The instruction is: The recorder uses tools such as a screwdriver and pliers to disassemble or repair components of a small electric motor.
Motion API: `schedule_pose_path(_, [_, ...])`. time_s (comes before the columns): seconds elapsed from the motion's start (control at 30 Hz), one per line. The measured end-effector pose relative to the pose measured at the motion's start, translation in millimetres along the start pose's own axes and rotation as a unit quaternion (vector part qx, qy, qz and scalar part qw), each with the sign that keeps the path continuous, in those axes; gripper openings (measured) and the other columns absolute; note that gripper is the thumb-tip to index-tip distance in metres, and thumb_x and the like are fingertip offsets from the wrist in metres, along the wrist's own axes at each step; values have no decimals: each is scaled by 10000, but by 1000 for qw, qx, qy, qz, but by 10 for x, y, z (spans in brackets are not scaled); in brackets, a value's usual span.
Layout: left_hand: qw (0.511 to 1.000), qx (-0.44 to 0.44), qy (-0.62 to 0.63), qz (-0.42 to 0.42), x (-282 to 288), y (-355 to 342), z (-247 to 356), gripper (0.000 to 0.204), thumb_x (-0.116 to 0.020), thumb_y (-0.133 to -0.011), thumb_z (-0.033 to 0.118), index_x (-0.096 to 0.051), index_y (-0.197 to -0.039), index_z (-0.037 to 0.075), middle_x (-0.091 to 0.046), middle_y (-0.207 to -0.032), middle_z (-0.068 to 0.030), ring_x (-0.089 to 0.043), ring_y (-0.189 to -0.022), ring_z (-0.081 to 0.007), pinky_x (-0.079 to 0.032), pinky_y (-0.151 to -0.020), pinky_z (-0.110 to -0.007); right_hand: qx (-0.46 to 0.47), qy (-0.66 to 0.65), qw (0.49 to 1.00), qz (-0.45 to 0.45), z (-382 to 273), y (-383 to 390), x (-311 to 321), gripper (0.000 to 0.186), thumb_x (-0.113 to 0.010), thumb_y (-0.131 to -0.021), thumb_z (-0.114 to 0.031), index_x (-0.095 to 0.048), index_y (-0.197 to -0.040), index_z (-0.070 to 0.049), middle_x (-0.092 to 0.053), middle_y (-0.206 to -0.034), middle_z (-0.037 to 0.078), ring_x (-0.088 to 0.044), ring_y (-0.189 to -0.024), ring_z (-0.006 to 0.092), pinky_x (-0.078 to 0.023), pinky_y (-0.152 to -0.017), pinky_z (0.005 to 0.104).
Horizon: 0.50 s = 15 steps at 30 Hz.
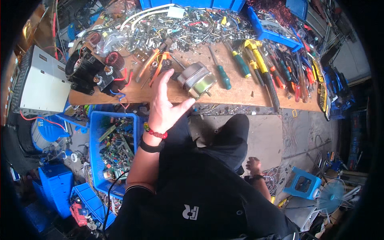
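Here the motor (197,81) sits near the wooden bench's (244,96) front edge, orange-handled pliers (147,65) close on its left, a little bare wood on its right. Its long axis slants, shaft (179,61) pointing away leftward, the body dull silver and yellowish-green. The left hand's (162,105) fingers spread open beside it, contact uncertain; the right hand (253,165) hangs low, loosely open.

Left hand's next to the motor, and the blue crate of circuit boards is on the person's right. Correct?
Not quite: the head view shows the blue crate of circuit boards on the person's left. The left hand is next to the motor, as you said.
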<state>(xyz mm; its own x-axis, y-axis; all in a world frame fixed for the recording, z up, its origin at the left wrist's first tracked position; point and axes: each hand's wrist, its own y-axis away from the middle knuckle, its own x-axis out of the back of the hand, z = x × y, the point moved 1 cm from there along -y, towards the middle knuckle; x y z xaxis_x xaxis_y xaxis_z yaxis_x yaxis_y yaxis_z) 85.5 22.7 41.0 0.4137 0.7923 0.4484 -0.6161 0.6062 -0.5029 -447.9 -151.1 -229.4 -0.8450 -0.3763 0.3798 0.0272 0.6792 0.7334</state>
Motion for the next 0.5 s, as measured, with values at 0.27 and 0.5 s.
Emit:
schedule_pose_path(0.27, [995,-45,-86,-16,-254,-38,-2,1104,-907,-614,333,-311,-1479,-8,-460,-1383,-251,-441,-1263,-442,-355,-1069,-536,21,53,996,-71,753,25,295,328,-568,-950,-227,-626,-1155,23,-691,-903,172,-673,-697,267,-565,-585,368])
schedule_pose_path(0.5, [989,-45,-141,-11,-305,-75,33,1133,-892,-605,371,-302,-1491,-17,-454,-1384,-266,-430,-1266,-435,-329,-1080,-541,-79,-22,997,-11,460,180,72,199,-577,-934,-223,-631,-1024,-54,-567,-718,98,-543,-550,244,-406,-449,397])
